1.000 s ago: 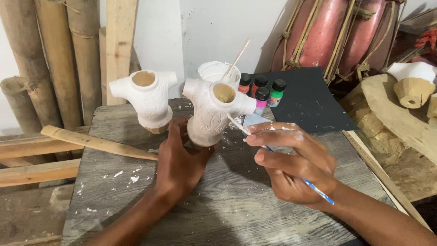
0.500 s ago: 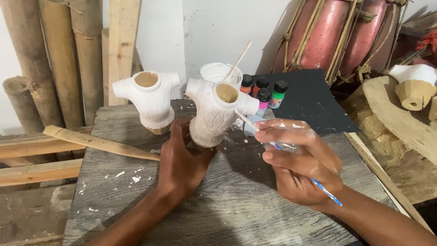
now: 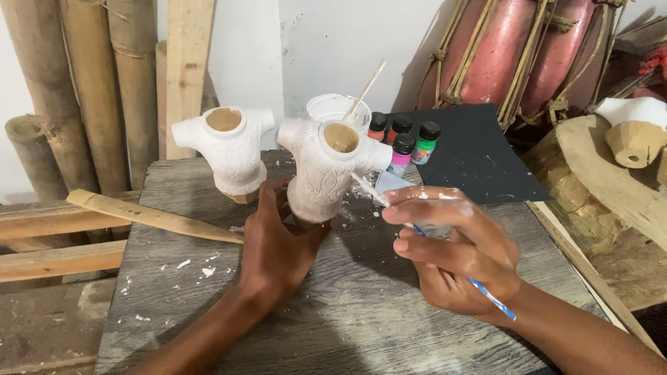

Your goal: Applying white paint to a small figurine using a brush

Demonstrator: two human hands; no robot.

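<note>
The left hand (image 3: 278,243) grips the base of a white torso (image 3: 326,167), which stands upright on the grey table (image 3: 180,305). The right hand (image 3: 458,250) has its fingers closed on a thin brush (image 3: 486,295), and the brush tip touches the side of the torso. A second torso (image 3: 229,149) stands just beside it. Behind them are a white cup (image 3: 333,107) and small paint bottles (image 3: 403,135).

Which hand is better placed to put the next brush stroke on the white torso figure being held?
Right. The right hand holds the thin paintbrush, its tip at the white torso figure. The left hand is occupied gripping that figure's base, steadying it on the wooden table.
</note>
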